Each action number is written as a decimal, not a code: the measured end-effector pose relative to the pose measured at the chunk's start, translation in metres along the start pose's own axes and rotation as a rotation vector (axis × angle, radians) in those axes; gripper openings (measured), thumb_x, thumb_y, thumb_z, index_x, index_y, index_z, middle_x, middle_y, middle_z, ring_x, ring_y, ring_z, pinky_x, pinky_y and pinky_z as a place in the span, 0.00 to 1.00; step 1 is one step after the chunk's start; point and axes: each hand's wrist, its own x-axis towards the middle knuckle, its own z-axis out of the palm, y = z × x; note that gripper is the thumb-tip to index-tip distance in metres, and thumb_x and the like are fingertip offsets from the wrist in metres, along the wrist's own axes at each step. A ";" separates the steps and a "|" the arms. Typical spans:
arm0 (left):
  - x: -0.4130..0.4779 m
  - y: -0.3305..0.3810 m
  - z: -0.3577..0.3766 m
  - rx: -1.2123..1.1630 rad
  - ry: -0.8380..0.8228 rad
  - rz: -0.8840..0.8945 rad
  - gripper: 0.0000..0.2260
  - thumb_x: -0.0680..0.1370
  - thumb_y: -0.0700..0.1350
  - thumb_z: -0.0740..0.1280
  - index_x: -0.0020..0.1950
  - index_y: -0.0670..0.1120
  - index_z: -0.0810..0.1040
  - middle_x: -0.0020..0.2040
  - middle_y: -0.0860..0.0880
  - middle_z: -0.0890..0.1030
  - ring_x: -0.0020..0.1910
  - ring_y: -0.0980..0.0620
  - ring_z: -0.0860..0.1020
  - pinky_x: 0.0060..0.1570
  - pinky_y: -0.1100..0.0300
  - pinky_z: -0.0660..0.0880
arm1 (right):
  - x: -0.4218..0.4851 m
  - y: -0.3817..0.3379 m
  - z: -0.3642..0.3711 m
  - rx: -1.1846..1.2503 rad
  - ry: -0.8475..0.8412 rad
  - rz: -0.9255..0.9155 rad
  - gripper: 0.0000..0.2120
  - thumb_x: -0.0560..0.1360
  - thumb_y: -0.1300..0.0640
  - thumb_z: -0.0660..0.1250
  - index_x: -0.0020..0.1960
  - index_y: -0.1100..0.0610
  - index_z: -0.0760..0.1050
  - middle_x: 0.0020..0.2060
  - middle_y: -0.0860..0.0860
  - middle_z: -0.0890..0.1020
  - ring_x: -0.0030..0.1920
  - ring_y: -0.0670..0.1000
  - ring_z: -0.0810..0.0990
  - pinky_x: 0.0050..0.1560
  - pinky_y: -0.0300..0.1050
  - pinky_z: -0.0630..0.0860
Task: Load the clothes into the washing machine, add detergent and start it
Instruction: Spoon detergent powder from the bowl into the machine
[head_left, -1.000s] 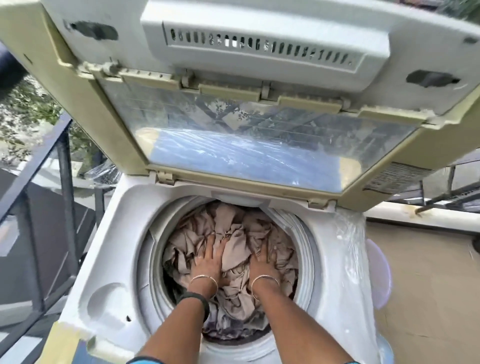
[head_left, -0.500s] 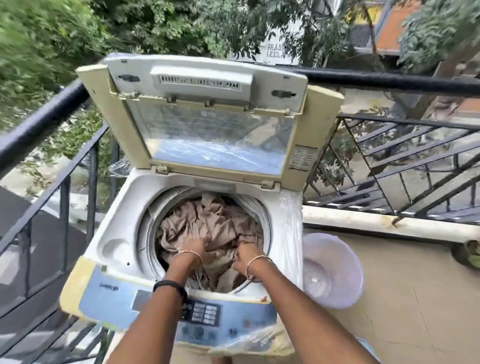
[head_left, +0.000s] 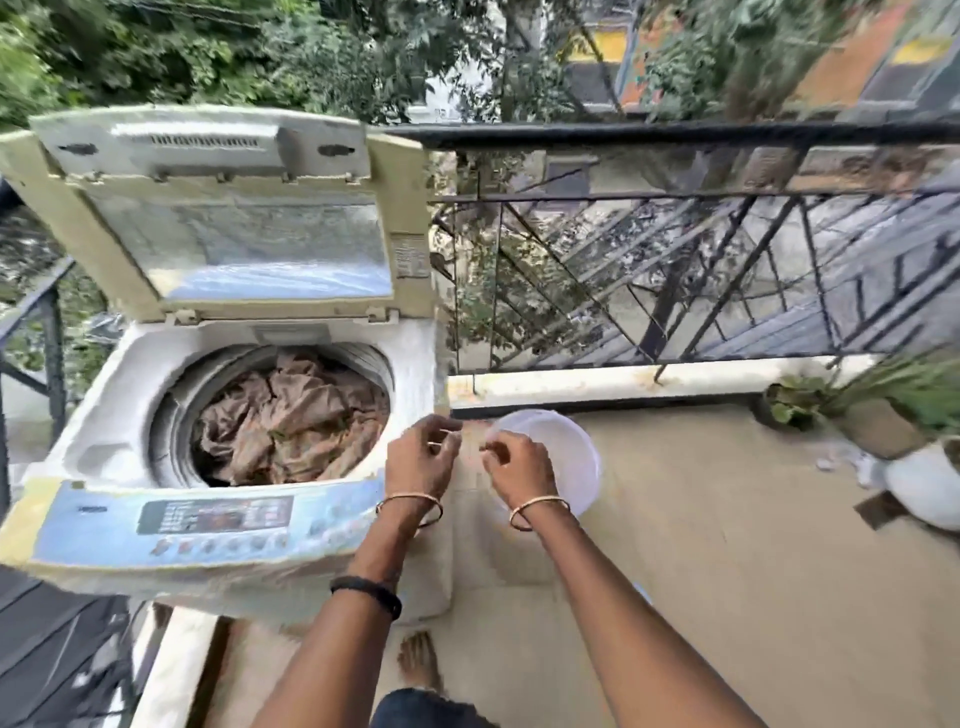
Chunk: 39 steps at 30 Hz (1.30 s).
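hovering beside the lid-up washing machine (head_left: 122, 415), left hand (head_left: 420, 460) and right hand (head_left: 513, 464) loosely curled, empty, clothes (head_left: 291, 421) inside

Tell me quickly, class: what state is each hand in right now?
Left hand: open, fingers loosely curled, holds nothing visible.
Right hand: open, fingers loosely curled, holds nothing visible.

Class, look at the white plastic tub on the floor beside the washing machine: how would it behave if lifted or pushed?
The tub looks thin, translucent and empty, so probably light for its size. Its wide round shape suggests it would slide across the floor rather than tip. Its walls may flex when gripped by one side.
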 end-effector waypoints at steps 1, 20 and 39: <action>-0.006 0.005 0.019 0.001 -0.068 0.006 0.07 0.72 0.48 0.66 0.45 0.50 0.82 0.37 0.50 0.84 0.38 0.51 0.84 0.44 0.55 0.81 | -0.007 0.023 -0.007 0.007 0.013 0.069 0.09 0.72 0.55 0.65 0.49 0.54 0.82 0.47 0.53 0.86 0.52 0.59 0.82 0.50 0.50 0.78; -0.005 -0.035 0.318 0.393 -0.771 -0.279 0.08 0.74 0.42 0.65 0.49 0.48 0.82 0.45 0.47 0.86 0.49 0.46 0.83 0.50 0.58 0.77 | -0.081 0.339 -0.031 0.241 -0.064 1.106 0.07 0.69 0.61 0.68 0.35 0.52 0.81 0.41 0.57 0.85 0.45 0.59 0.81 0.42 0.41 0.73; 0.077 -0.270 0.595 0.550 -0.775 -0.523 0.12 0.79 0.48 0.61 0.55 0.42 0.79 0.52 0.39 0.83 0.54 0.38 0.79 0.51 0.55 0.72 | -0.021 0.666 0.134 0.503 0.246 1.500 0.11 0.67 0.49 0.62 0.40 0.53 0.80 0.41 0.55 0.86 0.46 0.61 0.84 0.53 0.50 0.79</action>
